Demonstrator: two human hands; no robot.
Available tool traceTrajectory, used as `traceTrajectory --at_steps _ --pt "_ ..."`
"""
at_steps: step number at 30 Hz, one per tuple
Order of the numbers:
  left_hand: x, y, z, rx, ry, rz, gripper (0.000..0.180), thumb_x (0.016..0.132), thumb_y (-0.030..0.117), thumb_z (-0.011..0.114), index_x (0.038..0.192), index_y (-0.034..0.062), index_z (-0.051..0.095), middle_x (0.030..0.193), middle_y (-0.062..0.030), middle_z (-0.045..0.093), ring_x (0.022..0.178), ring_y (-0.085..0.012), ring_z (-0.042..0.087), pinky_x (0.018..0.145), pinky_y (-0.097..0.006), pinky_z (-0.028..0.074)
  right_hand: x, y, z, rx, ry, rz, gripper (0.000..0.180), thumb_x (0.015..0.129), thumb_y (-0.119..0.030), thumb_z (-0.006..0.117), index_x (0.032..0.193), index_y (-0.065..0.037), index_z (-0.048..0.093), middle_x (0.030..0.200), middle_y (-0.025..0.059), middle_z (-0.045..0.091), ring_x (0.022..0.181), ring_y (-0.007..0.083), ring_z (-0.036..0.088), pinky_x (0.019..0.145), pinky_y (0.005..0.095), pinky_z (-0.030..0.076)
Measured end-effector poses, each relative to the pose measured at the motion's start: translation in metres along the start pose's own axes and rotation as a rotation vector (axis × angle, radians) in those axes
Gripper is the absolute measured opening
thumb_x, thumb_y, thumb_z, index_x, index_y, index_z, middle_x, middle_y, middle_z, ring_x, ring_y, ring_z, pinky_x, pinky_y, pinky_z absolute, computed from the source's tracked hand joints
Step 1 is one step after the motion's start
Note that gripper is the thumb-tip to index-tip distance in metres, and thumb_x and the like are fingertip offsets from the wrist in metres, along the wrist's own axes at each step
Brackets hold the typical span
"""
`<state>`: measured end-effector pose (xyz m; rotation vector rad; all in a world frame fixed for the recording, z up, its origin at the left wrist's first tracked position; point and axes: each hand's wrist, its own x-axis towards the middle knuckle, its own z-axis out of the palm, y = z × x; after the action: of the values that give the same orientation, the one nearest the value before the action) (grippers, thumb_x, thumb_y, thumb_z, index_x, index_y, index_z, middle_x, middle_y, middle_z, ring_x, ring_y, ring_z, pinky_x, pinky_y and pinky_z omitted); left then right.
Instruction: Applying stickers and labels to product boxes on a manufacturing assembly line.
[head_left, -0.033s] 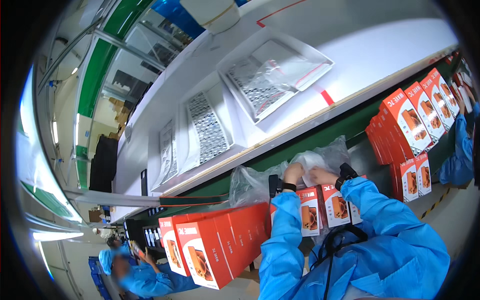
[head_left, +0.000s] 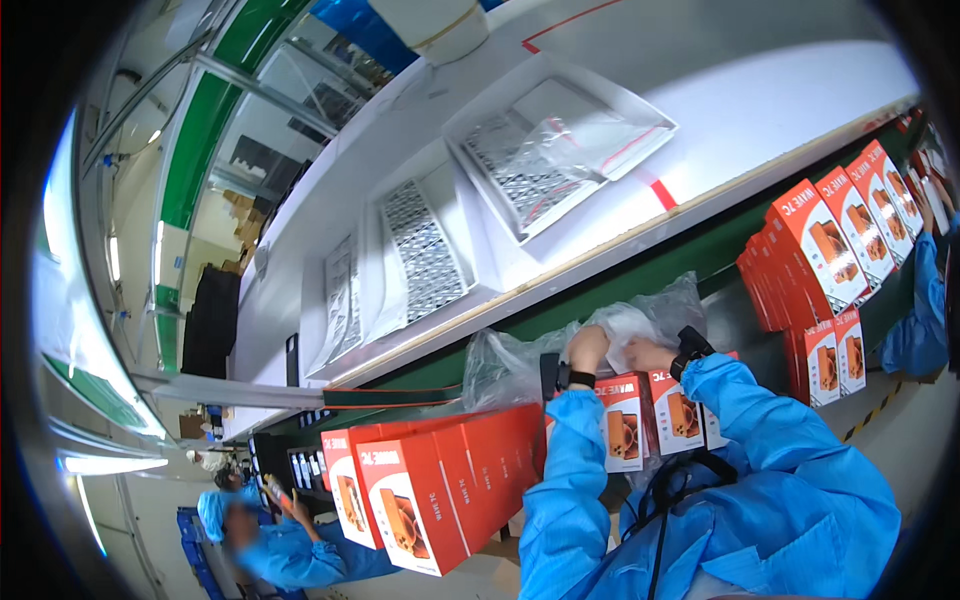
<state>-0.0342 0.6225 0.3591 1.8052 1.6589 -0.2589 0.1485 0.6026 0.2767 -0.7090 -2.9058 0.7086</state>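
My left hand [head_left: 587, 349] reaches past the near boxes into a clear, crumpled plastic bag [head_left: 515, 362], its fingers hidden beyond the knuckles. Close by on the right, my right hand [head_left: 650, 355] has its fingers curled against a whitish part of the plastic [head_left: 628, 322]; whether anything else is in them is hidden. Just below both wrists stand red-and-white printed cartons [head_left: 625, 437] with an orange device pictured on the front. Dark bands circle both my wrists over blue sleeves.
A row of red cartons [head_left: 455, 490] stands left of my arms; more cartons [head_left: 800, 250] are stacked at the right. White trays [head_left: 420, 250] with patterned sheets lie on the bench [head_left: 760, 110]. One co-worker [head_left: 290, 550] is at lower left, another's blue sleeve [head_left: 930, 290] at far right.
The whole view has shifted slightly to the right. My right fingers look a little more blurred; otherwise both hands stay at the plastic bag.
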Motion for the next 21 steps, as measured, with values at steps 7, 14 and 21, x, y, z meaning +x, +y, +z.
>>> traceTrajectory --at_steps 7,14,21 --pt "-0.223 0.126 -0.155 -0.266 1.565 0.165 0.011 0.084 0.003 0.061 0.093 0.004 0.065 0.08 -0.0095 0.062 0.067 -0.0271 0.056 0.064 -0.039 0.046 0.018 0.024 0.022 -0.042 -0.118 0.026 0.026 0.077 -0.023 0.056 0.091 -0.006 0.069 0.092 0.0137 0.065 0.091 0.0318 0.06 0.082 0.0429 0.045" --pt "-0.233 0.085 -0.219 0.444 1.684 -0.012 0.025 0.078 0.0 0.062 0.101 0.0096 0.066 0.102 -0.0078 0.058 0.094 -0.0281 0.051 0.084 -0.04 0.041 -0.072 -0.071 -0.093 0.957 0.497 0.497 0.019 0.084 -0.012 0.058 0.096 0.003 0.062 0.09 0.0106 0.064 0.081 0.0181 0.062 0.073 0.029 0.048" --pt "-0.242 0.069 -0.231 0.535 1.595 -0.005 0.012 0.074 0.012 0.069 0.086 0.0134 0.07 0.087 0.0006 0.063 0.088 -0.0203 0.056 0.081 -0.034 0.041 -0.191 -0.122 -0.119 1.107 0.599 0.568 0.014 0.088 -0.011 0.055 0.091 0.002 0.061 0.086 0.0066 0.064 0.083 0.0129 0.061 0.075 0.0259 0.048"
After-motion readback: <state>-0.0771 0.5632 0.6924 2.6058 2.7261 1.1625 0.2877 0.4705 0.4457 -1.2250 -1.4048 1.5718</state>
